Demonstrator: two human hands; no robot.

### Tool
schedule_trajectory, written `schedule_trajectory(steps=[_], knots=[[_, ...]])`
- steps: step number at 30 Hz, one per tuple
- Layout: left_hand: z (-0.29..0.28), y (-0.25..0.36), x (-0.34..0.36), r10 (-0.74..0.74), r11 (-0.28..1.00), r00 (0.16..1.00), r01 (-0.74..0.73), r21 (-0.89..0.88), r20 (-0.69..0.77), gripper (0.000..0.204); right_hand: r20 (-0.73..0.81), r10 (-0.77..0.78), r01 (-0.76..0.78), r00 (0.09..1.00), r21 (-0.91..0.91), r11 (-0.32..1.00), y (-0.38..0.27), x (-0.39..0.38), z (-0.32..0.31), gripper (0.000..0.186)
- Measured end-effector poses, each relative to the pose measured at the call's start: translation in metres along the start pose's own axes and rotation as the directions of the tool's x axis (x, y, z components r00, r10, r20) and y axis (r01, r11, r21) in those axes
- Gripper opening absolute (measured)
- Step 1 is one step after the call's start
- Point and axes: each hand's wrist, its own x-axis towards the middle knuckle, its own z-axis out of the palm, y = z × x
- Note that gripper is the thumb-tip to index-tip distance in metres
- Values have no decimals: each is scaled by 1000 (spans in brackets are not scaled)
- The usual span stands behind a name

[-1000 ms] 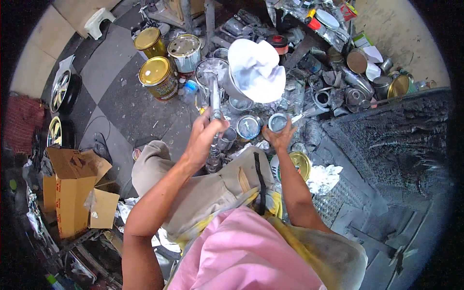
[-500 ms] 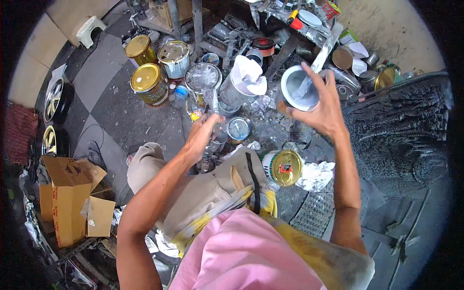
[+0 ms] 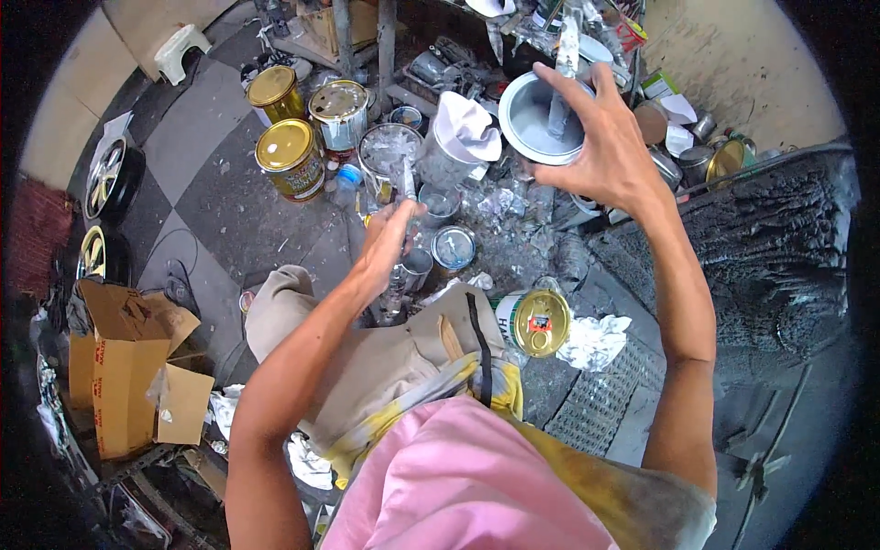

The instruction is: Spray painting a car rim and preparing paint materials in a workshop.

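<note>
My right hand (image 3: 600,137) grips a round pot (image 3: 510,128) from its right side, tilted so its grey inside shows. A flat, paint-smeared stick (image 3: 569,46) stands in the pot and leans out over its far rim. My left hand (image 3: 390,240) is closed round a whitish, paint-smeared stick (image 3: 409,179), which points away from me. Just beyond its tip is an open, grey-smeared can (image 3: 376,174). To the right of that can, white paper (image 3: 469,124) sits in the mouth of a tall container. A small blue-rimmed tin (image 3: 453,246) stands right of my left hand.
Gold-lidded cans (image 3: 289,147) stand at the far left. Another gold-topped can (image 3: 541,323) is by my knee, beside crumpled white paper (image 3: 594,343). A cardboard box (image 3: 133,367) lies at left. A dark, crusted panel (image 3: 752,247) fills the right. Clutter covers the far floor.
My right hand has brought the pot leftward and away from me, and the stick in it now stands more upright. My left hand has barely moved.
</note>
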Motion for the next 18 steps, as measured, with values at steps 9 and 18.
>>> schedule_trajectory(steps=[9,18], knots=[[2,-5,4,-76,997,996,76,-3,48,45,22,-114,116,993,-153,981,-8,22,10,101],[2,-5,7,-127,992,987,126,16,98,34,7,-242,232,970,-312,921,-10,30,15,101]])
